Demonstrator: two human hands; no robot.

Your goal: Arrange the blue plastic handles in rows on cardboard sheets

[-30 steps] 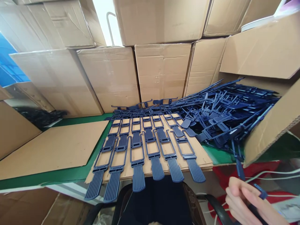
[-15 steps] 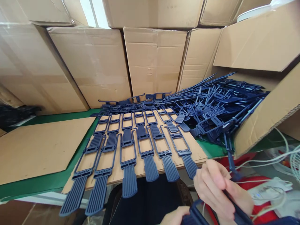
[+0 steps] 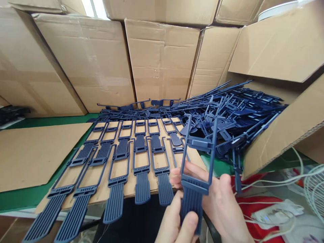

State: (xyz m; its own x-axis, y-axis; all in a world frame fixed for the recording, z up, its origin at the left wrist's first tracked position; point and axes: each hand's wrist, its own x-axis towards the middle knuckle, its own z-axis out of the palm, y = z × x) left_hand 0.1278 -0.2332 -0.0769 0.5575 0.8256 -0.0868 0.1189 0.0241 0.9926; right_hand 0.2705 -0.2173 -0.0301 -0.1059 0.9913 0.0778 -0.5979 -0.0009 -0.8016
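Upright in front of me is a dark blue plastic frame piece [image 3: 196, 184] with a ribbed paddle at its lower end. My left hand [image 3: 177, 219] pinches that paddle, thumb on its front. Behind the piece, my right hand [image 3: 220, 202] has its fingers around the frame's lower part, its thumb apart at the right. Similar blue pieces [image 3: 116, 202] lie in two overlapping rows on a cardboard sheet [image 3: 101, 201], their ribbed ends hanging past its near edge. A tangled heap of blue pieces [image 3: 227, 118] sits behind and to the right.
Large cardboard boxes [image 3: 162, 57] stand behind the green table [image 3: 15, 202]. Another flat cardboard sheet [image 3: 37, 155] lies at the left. An open box flap [image 3: 283, 135] leans at the right, with white cables [image 3: 286, 175] and red material [image 3: 260, 206] below.
Both hands have risen and moved inward, bringing the blue piece up into full view, upright. The view has shifted, so the laid-out rows appear farther left.
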